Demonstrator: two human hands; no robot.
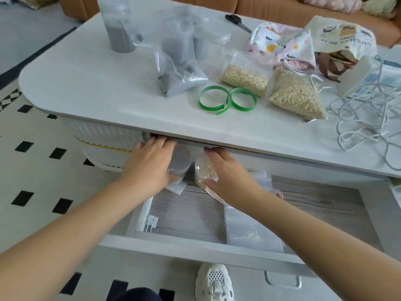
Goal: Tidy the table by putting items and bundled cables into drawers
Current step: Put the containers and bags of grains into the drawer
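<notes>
A drawer stands pulled out beneath the front edge of the table. At the drawer's back left, the left hand holds a plastic jar. Just to its right, the right hand holds a jar of oats. A zip bag lies nearer the drawer's front. On the table above, strap loops lie before bags of oats, with tangled cable to their right and scissors at the far edge.

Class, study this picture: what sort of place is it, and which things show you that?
Most likely a home living room: a tan upholstered sofa stands behind the low white coffee table with its open drawer, and the floor is white tile with small black squares.
</notes>
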